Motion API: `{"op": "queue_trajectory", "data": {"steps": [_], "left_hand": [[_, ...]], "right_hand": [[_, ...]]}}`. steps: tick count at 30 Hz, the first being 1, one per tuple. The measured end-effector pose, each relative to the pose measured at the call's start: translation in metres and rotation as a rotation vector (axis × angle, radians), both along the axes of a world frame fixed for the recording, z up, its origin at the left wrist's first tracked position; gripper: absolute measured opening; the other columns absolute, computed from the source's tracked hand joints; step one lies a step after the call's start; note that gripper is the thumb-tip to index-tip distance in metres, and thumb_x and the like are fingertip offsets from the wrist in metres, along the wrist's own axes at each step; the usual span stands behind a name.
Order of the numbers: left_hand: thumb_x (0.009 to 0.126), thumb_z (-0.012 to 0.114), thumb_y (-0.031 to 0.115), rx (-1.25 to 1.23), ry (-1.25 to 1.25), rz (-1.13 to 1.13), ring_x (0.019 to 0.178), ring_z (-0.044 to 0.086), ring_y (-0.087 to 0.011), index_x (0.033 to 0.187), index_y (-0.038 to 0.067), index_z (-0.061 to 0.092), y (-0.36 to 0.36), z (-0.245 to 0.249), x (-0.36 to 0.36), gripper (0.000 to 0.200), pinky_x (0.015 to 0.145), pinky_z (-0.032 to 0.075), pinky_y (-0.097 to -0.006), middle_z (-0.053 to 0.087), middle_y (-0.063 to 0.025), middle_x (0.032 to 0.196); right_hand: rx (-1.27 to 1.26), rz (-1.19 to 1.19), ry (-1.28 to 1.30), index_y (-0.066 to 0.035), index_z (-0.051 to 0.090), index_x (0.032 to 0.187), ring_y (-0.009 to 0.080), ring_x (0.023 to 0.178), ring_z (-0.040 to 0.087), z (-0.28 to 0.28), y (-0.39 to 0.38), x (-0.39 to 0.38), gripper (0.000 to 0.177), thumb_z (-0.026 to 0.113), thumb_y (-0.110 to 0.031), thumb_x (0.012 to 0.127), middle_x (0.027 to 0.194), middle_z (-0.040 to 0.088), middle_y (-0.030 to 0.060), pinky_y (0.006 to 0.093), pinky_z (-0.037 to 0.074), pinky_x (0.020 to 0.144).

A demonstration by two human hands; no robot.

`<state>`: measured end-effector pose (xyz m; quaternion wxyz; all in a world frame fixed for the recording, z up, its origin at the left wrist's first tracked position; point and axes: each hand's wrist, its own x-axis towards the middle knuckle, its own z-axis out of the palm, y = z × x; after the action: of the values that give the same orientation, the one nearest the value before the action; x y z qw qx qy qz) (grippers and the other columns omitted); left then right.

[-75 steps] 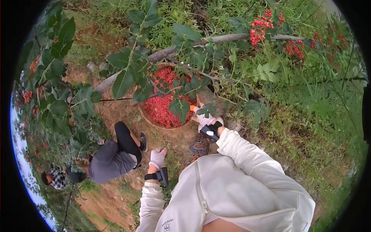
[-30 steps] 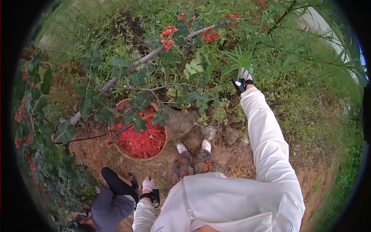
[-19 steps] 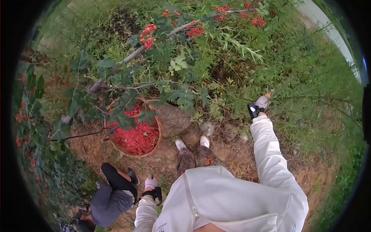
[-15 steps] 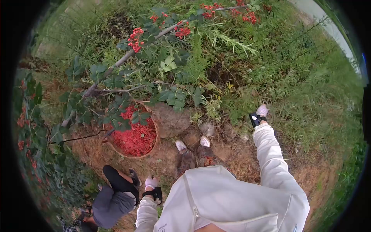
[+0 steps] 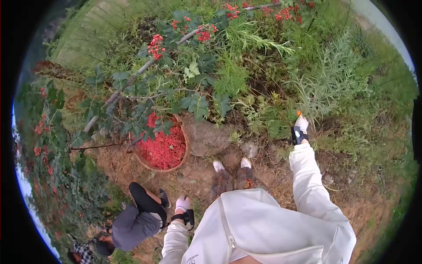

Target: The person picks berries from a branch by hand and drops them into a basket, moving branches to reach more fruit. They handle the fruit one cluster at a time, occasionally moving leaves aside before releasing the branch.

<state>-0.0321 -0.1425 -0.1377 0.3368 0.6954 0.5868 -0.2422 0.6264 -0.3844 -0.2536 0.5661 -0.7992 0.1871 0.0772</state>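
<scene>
My right hand [image 5: 302,123], in a pale glove with a black strap at the wrist, reaches out over the weeds at the right. Its fingers are closed on a small orange object [image 5: 299,113], too small to name. My left hand [image 5: 183,203], gloved and strapped alike, hangs low beside my body with its fingers curled; whatever may be in them is hidden. Ahead of the left hand stands a round basket [image 5: 187,152] heaped with red berries [image 5: 163,150], neither hand touching it. Leaves partly cover the berries.
A thorny-looking branch [image 5: 143,68] with red berry clusters [image 5: 155,46] crosses above the basket. A flat rock [image 5: 206,137] lies beside it. At lower left a crouching person [image 5: 136,226] in dark clothes is close to my left hand; another person [image 5: 82,251] is behind.
The view has shifted, so basket, branch and crouching person appear further right. My right hand has turned and now shows an orange object at its fingertips. My left hand stays low.
</scene>
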Motion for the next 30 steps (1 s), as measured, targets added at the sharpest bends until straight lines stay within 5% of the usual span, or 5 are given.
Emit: {"op": "queue_trajectory", "data": {"steps": [2,7,17,20,30], "left_hand": [[0.081,0.048,0.027,-0.005,0.01,0.022,0.1,0.056,-0.0371,0.106,0.006,0.06,-0.007,0.002,0.004,0.035,0.085,0.044,-0.0397,0.06,-0.0232,0.101],[0.081,0.049,0.03,0.035,-0.024,0.099,0.098,0.056,-0.0378,0.105,0.008,0.061,-0.046,-0.014,-0.031,0.035,0.084,0.045,-0.0407,0.06,-0.0229,0.1],[0.08,0.051,0.036,-0.142,0.236,0.053,0.097,0.057,-0.0376,0.097,-0.001,0.062,-0.016,-0.032,-0.096,0.042,0.08,0.046,-0.0402,0.061,-0.0254,0.093],[0.081,0.053,0.04,-0.034,0.157,-0.011,0.091,0.06,-0.0367,0.091,-0.003,0.063,0.017,-0.042,-0.108,0.045,0.073,0.047,-0.0401,0.062,-0.0259,0.086],[0.085,0.048,0.023,-0.079,-0.121,-0.106,0.091,0.061,-0.0322,0.103,0.003,0.061,0.068,0.011,-0.065,0.03,0.079,0.046,-0.0345,0.064,-0.019,0.092]], "right_hand": [[-0.597,0.206,0.197,0.006,0.062,0.085,0.0313,0.075,0.059,-0.026,-0.09,0.017,0.064,0.047,-0.055,0.082,0.084,0.065,0.0174,0.0385,0.045,0.064],[-0.418,0.211,0.659,0.002,0.056,0.098,0.0296,0.083,0.062,-0.023,-0.129,-0.113,0.043,0.05,-0.039,0.085,0.088,0.064,0.017,0.0375,0.046,0.067],[-1.046,0.022,-0.032,-0.01,0.041,0.118,0.0361,0.105,0.052,0.094,-0.009,-0.094,0.039,0.055,-0.024,0.085,0.123,0.046,0.0168,0.0446,0.046,0.078],[-1.523,0.897,-0.175,-0.013,0.054,0.107,0.0326,0.12,0.041,0.095,-0.007,-0.095,0.024,0.048,-0.017,0.085,0.121,0.05,0.0075,0.0442,0.041,0.086],[-1.221,1.068,0.072,-0.013,0.053,0.114,0.0416,0.133,0.014,0.025,-0.039,-0.222,0.03,0.051,-0.022,0.085,0.135,0.038,0.0132,0.0509,0.032,0.101]]}}
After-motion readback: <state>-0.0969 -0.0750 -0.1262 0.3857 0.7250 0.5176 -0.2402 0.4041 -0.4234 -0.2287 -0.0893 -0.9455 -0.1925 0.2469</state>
